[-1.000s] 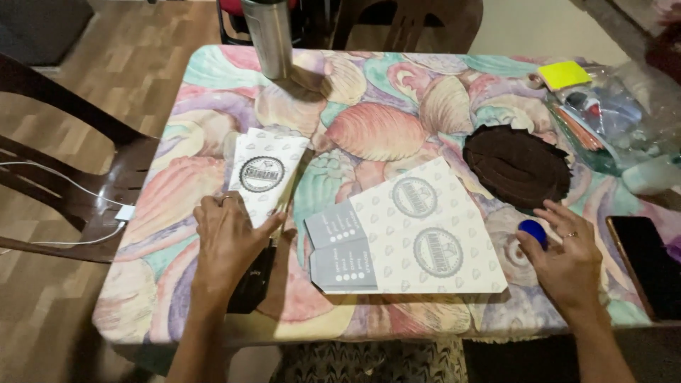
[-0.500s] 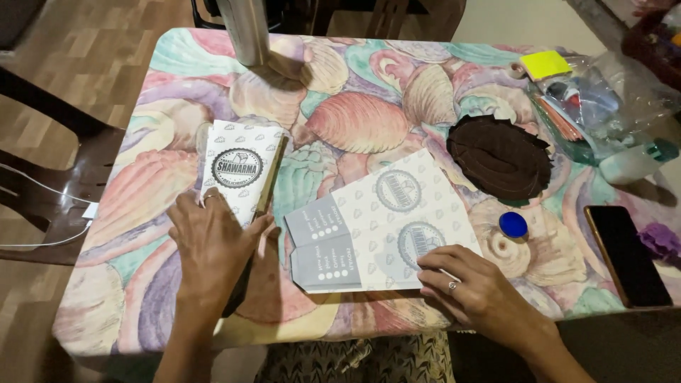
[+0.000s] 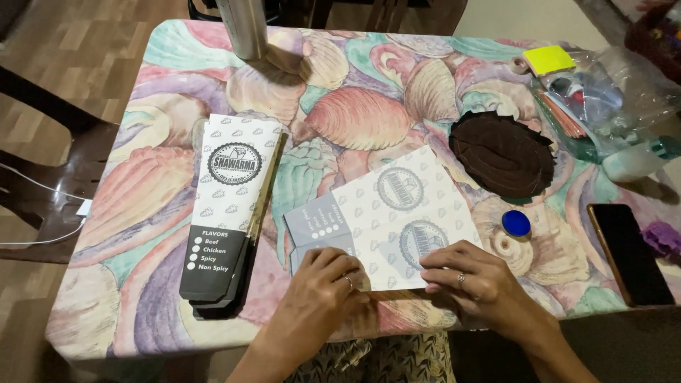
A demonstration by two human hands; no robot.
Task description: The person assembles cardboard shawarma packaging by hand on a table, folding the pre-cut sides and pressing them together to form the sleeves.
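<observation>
A flat white printed paper sleeve [image 3: 397, 213] with round grey emblems and a grey end lies on the shell-patterned table [image 3: 355, 113]. My left hand [image 3: 323, 287] rests on its near left corner, fingers bent on the grey end. My right hand [image 3: 479, 280] presses its near right edge, fingers spread, a ring on one finger. A stack of folded sleeves [image 3: 227, 206] of the same kind, white with a dark lower end, lies to the left, untouched.
A dark brown jagged round piece [image 3: 504, 152] and a small blue cap [image 3: 516, 223] lie right of the sleeve. A black phone [image 3: 628, 252] is at the right edge. A metal bottle [image 3: 242, 28] stands at the back; a yellow notepad [image 3: 547, 59] and clear plastic clutter are back right. A dark chair [image 3: 42, 177] stands left.
My left hand left the folded stack and moved right onto the flat sleeve's near corner. My right hand came from beside the blue cap onto the sleeve's near edge.
</observation>
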